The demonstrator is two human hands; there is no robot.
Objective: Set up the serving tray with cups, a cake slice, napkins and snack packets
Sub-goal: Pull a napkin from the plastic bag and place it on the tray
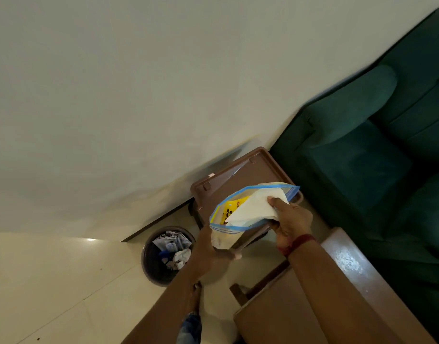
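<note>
A clear zip bag [222, 235] with a blue seal strip is held open in mid-air above a brown plastic tray [240, 177]. My left hand [208, 254] grips the bag from below. My right hand [291, 219] pinches white napkins [256, 209] at the bag's mouth. A yellow snack packet [232, 207] shows inside the bag behind the napkins. The tray appears empty where it shows, and its near part is hidden by the bag.
A dark round waste bin [148, 264] with crumpled paper stands on the pale tiled floor at lower left. A green sofa [367, 150] fills the right side. A brown wooden table [283, 316] lies under my right forearm. A white wall lies behind.
</note>
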